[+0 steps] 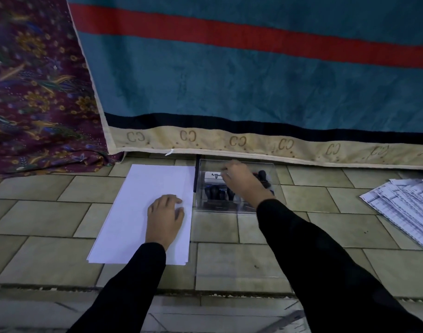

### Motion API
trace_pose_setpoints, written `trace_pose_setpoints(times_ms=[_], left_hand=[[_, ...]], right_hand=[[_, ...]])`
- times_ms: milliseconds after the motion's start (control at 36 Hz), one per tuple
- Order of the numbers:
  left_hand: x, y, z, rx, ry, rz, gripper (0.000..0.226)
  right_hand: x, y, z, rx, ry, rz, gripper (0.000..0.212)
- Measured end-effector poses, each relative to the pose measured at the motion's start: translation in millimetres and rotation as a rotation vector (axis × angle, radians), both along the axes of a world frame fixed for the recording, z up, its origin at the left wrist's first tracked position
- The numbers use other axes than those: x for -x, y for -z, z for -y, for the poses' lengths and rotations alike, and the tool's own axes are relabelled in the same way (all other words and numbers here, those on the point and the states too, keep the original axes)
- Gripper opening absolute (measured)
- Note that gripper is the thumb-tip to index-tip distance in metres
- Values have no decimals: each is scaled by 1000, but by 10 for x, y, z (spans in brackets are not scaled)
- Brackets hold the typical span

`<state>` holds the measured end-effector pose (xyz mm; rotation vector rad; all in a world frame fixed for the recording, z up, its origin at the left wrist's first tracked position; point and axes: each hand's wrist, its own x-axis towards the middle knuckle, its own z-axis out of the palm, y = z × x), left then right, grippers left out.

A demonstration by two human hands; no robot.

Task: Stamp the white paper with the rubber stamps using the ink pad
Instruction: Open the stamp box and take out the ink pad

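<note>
A stack of white paper [138, 200] lies on the tiled floor. My left hand [166, 216] rests flat on its right half, fingers relaxed. To the right of the paper stands a clear plastic box [275, 186] that holds dark rubber stamps [215, 192] and an ink pad with a white label [213, 175]. My right hand [241, 180] reaches into the box from above, fingers curled down near the label. Whether it holds anything is hidden by the hand itself.
A teal blanket [229, 80] with a red stripe and a beige hem hangs down to the floor behind the box. Purple floral cloth [37, 92] lies at the left. Printed sheets [407, 205] are fanned out at the right. A dark pen-like strip [196, 174] lies between paper and box.
</note>
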<state>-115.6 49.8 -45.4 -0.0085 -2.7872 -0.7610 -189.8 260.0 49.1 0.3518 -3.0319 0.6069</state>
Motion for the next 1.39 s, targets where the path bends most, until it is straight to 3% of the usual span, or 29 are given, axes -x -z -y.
trace_pose_setpoints(times_ms=[417,611,778,917,1111,1250,1333,1389], left_hand=[[24,102,-10,-2,-15,-60,20],[47,135,6,1,-13,-71,18],[45,122,5,7,-9,-68,18],[40,111,12,-27,-6,-56,19],[56,82,79,-279,-24,14,21],[44,29,106,-564,-41,62,23],[36,-17,123,-782,-84,80,21],[30,-49,135,-863,-122,46,21]], right_hand=[[386,194,210,-129,-13,301,36],[441,173,270,-146,6,291,37],[497,191,251,-96,50,321,36],[560,228,185,83,114,250,35],[491,225,147,202,65,85,28],[238,7,61,567,108,-47,29],[-69,-59,1,806,84,82,32],[-319,-24,-35,801,38,210,33]])
